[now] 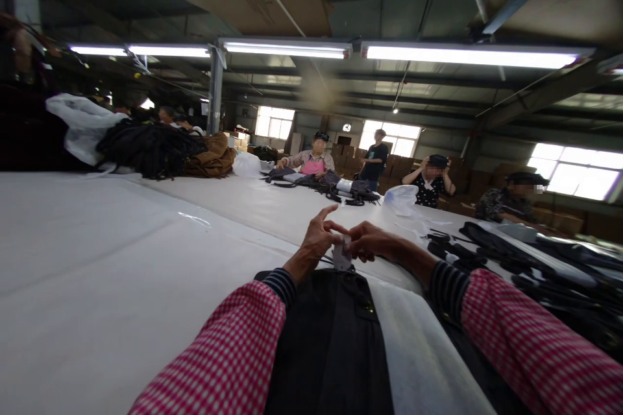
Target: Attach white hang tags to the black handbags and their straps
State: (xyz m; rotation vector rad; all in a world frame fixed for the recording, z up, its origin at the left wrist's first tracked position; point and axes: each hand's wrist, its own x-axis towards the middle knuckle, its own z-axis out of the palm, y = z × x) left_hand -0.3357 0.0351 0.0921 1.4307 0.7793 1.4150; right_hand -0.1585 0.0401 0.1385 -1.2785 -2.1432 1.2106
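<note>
My left hand [317, 240] and my right hand [372, 241] meet above the far end of a dark garment [331, 337] that lies on the white table [97, 259]. Both pinch a small pale tag [342, 255] between fingers and thumb. The left index finger sticks up. A white sheet [418, 350] lies over the garment's right side. My sleeves are red-and-white checked with striped cuffs.
A row of dark bags [535, 259] lies on the table at right. Further bags [331, 185] and a heap of black, brown and white material [156, 146] sit at the far end. Several people work at the table's far side.
</note>
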